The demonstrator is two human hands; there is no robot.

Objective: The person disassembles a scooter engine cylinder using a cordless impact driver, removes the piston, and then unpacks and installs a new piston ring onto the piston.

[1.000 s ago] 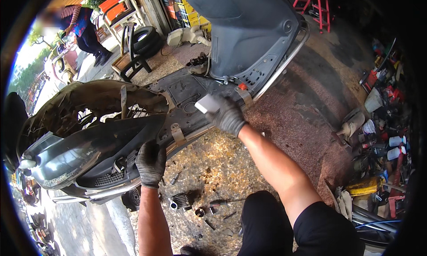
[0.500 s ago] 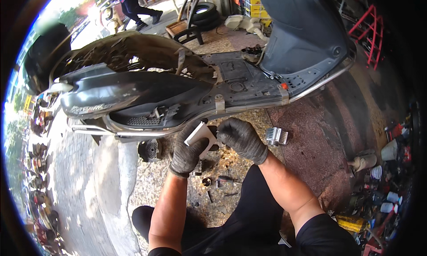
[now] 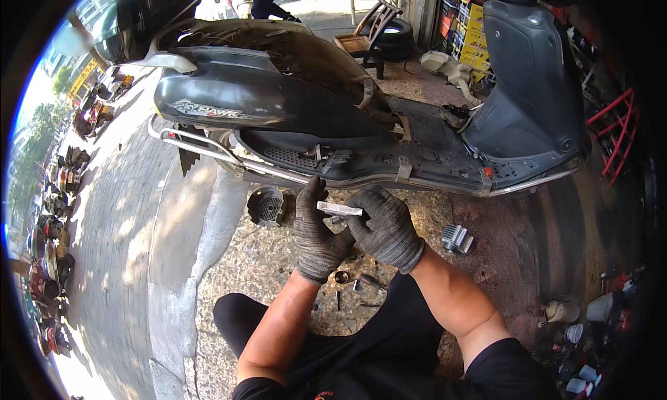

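My right hand, in a grey glove, grips a slim white packet. My left hand, gloved too, has its fingers raised and apart at the packet's left end. Both are just before a black scooter with bare floorboard and chrome side rail. Below them on the stained floor lie a black fan cover, a finned metal cylinder, a small round part, a screwdriver and several small tools.
Paving runs along the left, with parked two-wheelers beyond. At the back are a chair, tyres, stacked yellow boxes and a person's legs. A red metal frame and clutter line the right.
My hands moved from the floorboard down and together in front of the scooter. The packet passed from a two-handed hold to mainly my right hand, turned level. The camera view has swung round.
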